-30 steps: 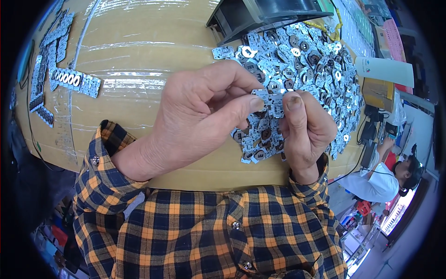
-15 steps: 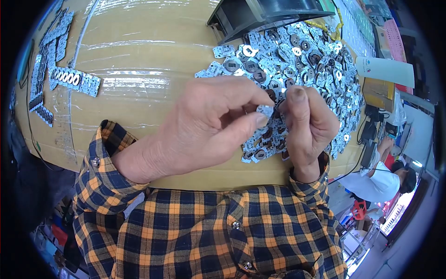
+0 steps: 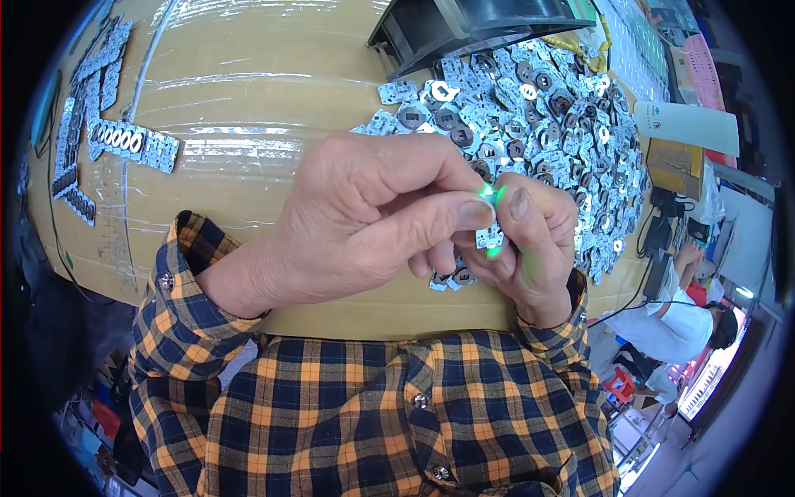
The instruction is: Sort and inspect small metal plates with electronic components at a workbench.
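Between my two hands is a small pale circuit board [image 3: 488, 238] with green lights glowing at its upper and lower ends. My left hand [image 3: 373, 211] pinches it between thumb and forefinger. From the other side my right hand [image 3: 534, 236] closes on it, thumb up and fingers curled; whether it holds anything besides the board is hidden. Behind and below the hands spreads a large pile of similar small circuit boards [image 3: 571, 124], many with dark or white round parts.
A black plastic bin [image 3: 472, 33] lies tipped at the back of the pile. Rows of boards [image 3: 137, 142] are laid out at the left on the tape-covered cardboard tabletop [image 3: 240, 99]. At the right are a pale cup [image 3: 687, 126], a cardboard box [image 3: 675, 166] and cables. Farther right, a person in white [image 3: 671, 327] works.
My hands have come together on the board, the right one moving slightly left and down. Green lights now glow on the board, which showed none before.
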A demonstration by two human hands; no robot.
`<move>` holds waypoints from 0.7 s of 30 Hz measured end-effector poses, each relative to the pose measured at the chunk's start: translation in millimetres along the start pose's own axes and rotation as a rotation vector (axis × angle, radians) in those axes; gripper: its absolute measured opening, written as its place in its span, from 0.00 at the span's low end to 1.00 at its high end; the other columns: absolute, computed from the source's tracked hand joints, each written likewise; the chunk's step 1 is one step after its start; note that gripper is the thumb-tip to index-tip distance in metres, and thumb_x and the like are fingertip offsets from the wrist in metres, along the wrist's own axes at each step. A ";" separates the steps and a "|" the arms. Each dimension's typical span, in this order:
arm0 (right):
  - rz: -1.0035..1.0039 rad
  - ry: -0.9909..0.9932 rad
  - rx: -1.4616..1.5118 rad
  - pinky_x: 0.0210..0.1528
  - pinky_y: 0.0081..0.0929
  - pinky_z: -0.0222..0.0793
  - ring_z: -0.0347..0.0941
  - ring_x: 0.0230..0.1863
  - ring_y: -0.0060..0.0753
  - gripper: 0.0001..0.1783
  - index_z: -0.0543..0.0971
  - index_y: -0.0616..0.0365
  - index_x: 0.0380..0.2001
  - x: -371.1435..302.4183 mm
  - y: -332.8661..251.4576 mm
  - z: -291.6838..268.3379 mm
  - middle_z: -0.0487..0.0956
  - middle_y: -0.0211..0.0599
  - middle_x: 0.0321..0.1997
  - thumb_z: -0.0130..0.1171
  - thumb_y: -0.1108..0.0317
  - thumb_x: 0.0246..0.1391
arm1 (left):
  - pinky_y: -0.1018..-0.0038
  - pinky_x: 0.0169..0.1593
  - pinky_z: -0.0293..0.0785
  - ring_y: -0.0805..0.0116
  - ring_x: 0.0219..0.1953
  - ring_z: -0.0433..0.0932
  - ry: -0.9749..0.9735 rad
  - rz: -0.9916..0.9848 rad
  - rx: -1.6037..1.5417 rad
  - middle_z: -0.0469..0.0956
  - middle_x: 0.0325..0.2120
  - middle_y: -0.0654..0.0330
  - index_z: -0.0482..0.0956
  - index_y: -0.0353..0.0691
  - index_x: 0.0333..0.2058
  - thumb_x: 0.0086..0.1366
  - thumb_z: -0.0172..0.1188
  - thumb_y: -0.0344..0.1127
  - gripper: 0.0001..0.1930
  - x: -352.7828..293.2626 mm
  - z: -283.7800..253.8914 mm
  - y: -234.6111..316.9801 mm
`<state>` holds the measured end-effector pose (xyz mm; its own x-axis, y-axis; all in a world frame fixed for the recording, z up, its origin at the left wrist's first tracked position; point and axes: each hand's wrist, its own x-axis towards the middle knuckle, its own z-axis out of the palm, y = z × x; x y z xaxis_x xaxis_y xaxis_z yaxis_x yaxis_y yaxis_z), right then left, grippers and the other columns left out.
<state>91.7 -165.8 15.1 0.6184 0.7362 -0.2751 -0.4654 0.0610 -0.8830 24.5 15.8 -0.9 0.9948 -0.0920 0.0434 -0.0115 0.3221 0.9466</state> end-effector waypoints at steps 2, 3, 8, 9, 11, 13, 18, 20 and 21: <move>0.020 0.011 0.039 0.14 0.14 0.48 0.55 0.12 0.11 0.20 0.71 0.62 0.21 -1.7 0.7 3.4 0.65 0.25 0.12 0.46 0.62 0.66 | 0.85 0.25 0.74 0.77 0.24 0.78 -0.007 0.039 0.040 0.79 0.24 0.58 0.77 0.28 0.36 0.65 0.56 0.25 0.05 -1.8 -1.9 1.6; 0.041 0.026 0.076 0.14 0.14 0.48 0.55 0.12 0.11 0.20 0.71 0.62 0.21 -1.9 1.2 3.1 0.64 0.24 0.12 0.46 0.62 0.66 | 0.85 0.25 0.75 0.77 0.24 0.78 -0.017 0.077 0.076 0.78 0.25 0.57 0.77 0.28 0.36 0.65 0.55 0.25 0.05 -0.8 -2.6 0.2; -0.078 0.177 -0.075 0.08 0.15 0.45 0.49 0.07 0.11 0.22 0.65 0.58 0.17 6.0 4.5 9.3 0.60 0.23 0.08 0.45 0.59 0.66 | 0.83 0.28 0.75 0.76 0.27 0.79 0.091 0.251 0.276 0.78 0.28 0.56 0.75 0.28 0.39 0.59 0.62 0.23 0.10 1.8 -1.8 -3.5; -0.066 0.218 -0.099 0.08 0.15 0.46 0.49 0.07 0.11 0.22 0.66 0.58 0.18 5.7 4.3 7.8 0.60 0.23 0.08 0.45 0.59 0.66 | 0.83 0.30 0.75 0.75 0.28 0.79 0.157 0.321 0.401 0.78 0.29 0.56 0.74 0.28 0.41 0.56 0.65 0.23 0.14 1.0 -1.2 -2.0; -0.065 0.210 -0.104 0.09 0.15 0.46 0.49 0.07 0.12 0.22 0.66 0.58 0.18 7.1 4.8 9.1 0.60 0.24 0.08 0.46 0.59 0.66 | 0.82 0.31 0.74 0.74 0.29 0.79 0.176 0.364 0.419 0.78 0.30 0.55 0.73 0.29 0.44 0.51 0.69 0.21 0.21 -1.9 -3.1 -4.4; -0.124 0.199 -0.141 0.09 0.14 0.47 0.49 0.07 0.11 0.22 0.66 0.58 0.18 7.5 7.1 8.5 0.59 0.24 0.08 0.46 0.59 0.66 | 0.81 0.31 0.74 0.73 0.28 0.78 0.160 0.490 0.530 0.78 0.30 0.55 0.74 0.29 0.42 0.51 0.68 0.21 0.19 1.8 -3.0 -4.0; -0.060 0.254 -0.148 0.12 0.15 0.48 0.52 0.10 0.12 0.18 0.69 0.60 0.20 0.5 -0.6 11.4 0.62 0.23 0.11 0.48 0.63 0.64 | 0.79 0.28 0.73 0.69 0.26 0.78 0.150 0.628 0.630 0.78 0.28 0.55 0.75 0.32 0.40 0.48 0.69 0.20 0.19 2.2 -0.5 -9.0; -0.089 0.369 -0.307 0.14 0.16 0.50 0.56 0.12 0.11 0.15 0.72 0.61 0.22 4.1 7.0 10.5 0.65 0.23 0.13 0.50 0.66 0.62 | 0.77 0.25 0.71 0.65 0.24 0.77 0.196 0.702 0.671 0.76 0.27 0.56 0.75 0.34 0.38 0.47 0.69 0.24 0.18 1.6 -0.3 -20.2; -0.152 0.419 -0.399 0.14 0.16 0.50 0.56 0.13 0.11 0.15 0.72 0.61 0.22 3.9 10.4 9.7 0.66 0.24 0.14 0.50 0.66 0.61 | 0.76 0.23 0.70 0.64 0.23 0.76 0.238 0.723 0.690 0.75 0.27 0.56 0.74 0.35 0.36 0.47 0.70 0.27 0.17 1.3 2.2 -22.9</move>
<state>83.2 -155.7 8.6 0.8941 0.4057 -0.1899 -0.1290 -0.1728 -0.9765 25.8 6.2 -21.9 0.7202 0.1222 0.6830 -0.5969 -0.3927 0.6997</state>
